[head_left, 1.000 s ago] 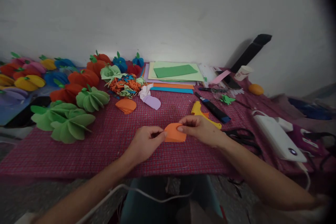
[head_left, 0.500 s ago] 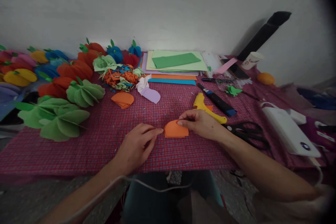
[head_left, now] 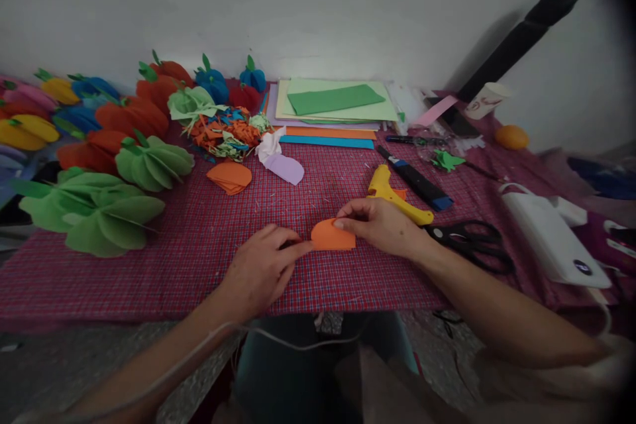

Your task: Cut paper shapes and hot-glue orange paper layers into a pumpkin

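A folded orange paper piece [head_left: 330, 236] lies on the red checked tablecloth [head_left: 199, 258] near the front edge. My right hand [head_left: 382, 225] pinches its top right edge with thumb and fingers. My left hand [head_left: 263, 265] rests on the cloth just left of the piece, its fingertips touching the piece's left edge, fingers loosely curled with nothing in them. A stack of similar orange pieces [head_left: 229, 176] lies farther back on the left.
Green paper pumpkins [head_left: 94, 209] and more coloured ones [head_left: 124, 119] crowd the left. A yellow glue gun [head_left: 392, 195], black scissors [head_left: 472, 238], a white power bank [head_left: 551, 235], coloured paper sheets [head_left: 332, 106], a scrap pile [head_left: 226, 132] and a paper cup [head_left: 489, 99] lie behind and right.
My left hand let go of the orange piece and settled on the cloth beside it. My right hand lowered the piece onto the cloth. The view tilted slightly.
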`<state>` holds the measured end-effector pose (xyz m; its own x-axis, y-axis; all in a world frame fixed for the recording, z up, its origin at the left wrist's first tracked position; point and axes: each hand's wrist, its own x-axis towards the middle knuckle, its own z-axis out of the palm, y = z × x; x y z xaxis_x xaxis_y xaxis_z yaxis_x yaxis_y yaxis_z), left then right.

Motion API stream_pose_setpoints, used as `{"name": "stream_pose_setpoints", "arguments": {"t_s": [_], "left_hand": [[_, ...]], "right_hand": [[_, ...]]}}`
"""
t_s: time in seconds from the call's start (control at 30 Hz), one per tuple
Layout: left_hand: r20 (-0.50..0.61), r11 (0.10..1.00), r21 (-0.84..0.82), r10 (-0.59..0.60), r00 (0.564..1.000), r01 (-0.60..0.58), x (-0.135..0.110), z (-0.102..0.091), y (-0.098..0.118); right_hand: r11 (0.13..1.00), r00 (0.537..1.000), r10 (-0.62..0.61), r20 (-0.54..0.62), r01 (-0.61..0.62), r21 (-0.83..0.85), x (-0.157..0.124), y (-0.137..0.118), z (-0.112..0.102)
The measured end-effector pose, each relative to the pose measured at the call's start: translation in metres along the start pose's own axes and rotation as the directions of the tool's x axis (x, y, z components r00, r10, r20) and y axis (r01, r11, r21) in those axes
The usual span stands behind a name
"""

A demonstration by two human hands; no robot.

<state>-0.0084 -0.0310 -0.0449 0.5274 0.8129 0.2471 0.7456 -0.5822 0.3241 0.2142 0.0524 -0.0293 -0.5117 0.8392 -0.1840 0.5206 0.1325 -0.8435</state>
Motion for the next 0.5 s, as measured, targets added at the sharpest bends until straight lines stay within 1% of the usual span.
{"name": "stream_pose_setpoints", "arguments": {"t_s": [0.2, 0.33, 0.5], "left_hand": [[0.028, 1.000, 0.026, -0.012, 1.000, 0.011, 0.0010, -0.0005, 0.0019], [0.023, 0.999, 0.033, -0.009, 1.000, 0.008, 0.0015, -0.0006, 0.0019], [0.019, 0.999, 0.031, -0.007, 1.000, 0.007, 0.0014, 0.0005, 0.0017]], "right_hand": [[1.000, 1.000, 0.005, -0.006, -0.005, -0.012, -0.0002, 0.0005, 0.0005], [0.999, 1.000, 0.028, -0.010, -0.028, -0.032, -0.0008, -0.0019, 0.0007], [0.999, 1.000, 0.007, -0.008, -0.008, -0.052, -0.0009, -0.0005, 0.0008]]}}
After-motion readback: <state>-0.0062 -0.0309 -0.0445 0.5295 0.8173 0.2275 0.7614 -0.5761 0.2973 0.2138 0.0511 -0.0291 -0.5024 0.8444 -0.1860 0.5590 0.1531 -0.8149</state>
